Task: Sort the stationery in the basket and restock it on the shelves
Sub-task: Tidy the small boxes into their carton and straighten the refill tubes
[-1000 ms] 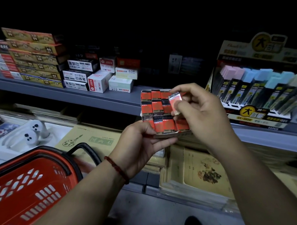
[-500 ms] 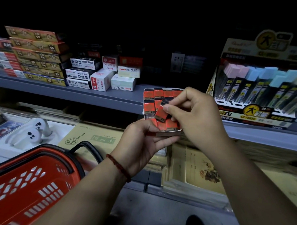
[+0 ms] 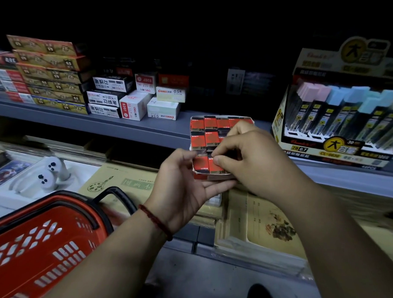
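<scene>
the small red packet (image 3: 214, 165) that the right hand (image 3: 254, 160) pinched above the tray (image 3: 216, 177) has gone down into its lower row, lying flat among the others

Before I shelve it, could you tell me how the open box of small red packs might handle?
The open box probably flexes: its card rim looks bent, and the left hand supports it underneath. With no lid, the small red packs may slide out if tilted; the right hand pinches one.
</scene>
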Tool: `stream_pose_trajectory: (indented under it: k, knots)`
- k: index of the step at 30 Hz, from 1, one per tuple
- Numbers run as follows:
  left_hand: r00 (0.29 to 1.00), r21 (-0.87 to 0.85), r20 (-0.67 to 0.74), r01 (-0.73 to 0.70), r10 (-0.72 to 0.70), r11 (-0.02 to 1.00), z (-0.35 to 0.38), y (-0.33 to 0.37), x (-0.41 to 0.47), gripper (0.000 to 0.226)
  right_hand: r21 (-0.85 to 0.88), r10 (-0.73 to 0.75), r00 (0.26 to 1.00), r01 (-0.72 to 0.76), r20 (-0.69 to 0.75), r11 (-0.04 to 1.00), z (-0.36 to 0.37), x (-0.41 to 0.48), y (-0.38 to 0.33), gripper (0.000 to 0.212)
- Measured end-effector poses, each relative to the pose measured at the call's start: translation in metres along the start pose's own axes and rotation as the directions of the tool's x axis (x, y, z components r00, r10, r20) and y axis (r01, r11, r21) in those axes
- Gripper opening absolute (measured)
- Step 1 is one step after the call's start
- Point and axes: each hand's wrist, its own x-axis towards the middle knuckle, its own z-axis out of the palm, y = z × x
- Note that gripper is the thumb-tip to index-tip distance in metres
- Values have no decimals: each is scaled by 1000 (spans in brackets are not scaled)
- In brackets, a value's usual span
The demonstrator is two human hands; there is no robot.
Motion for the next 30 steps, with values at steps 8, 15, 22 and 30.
stream_pose_trajectory:
  k: [8, 15, 22, 30]
  knots:
    - [999, -24, -50, 2, -4, 1000, 2, -2, 3, 70, -62, 76, 997, -77, -10, 995, 12, -2, -16, 25]
    - [994, 42, -96, -43, 47, 998, 6, -4, 2, 27, 1, 191, 981, -191, 24, 982, 14, -3, -26, 21]
    - [964, 125, -233, -100, 127, 987, 5, -6, 5, 28, -247, 135, 989, -147, -66, 958, 25, -7, -32, 35]
    - [956, 185, -256, -100, 146, 978, 13, -6, 0, 38, 11, 345, 932, -346, -109, 938, 29, -2, -36, 20]
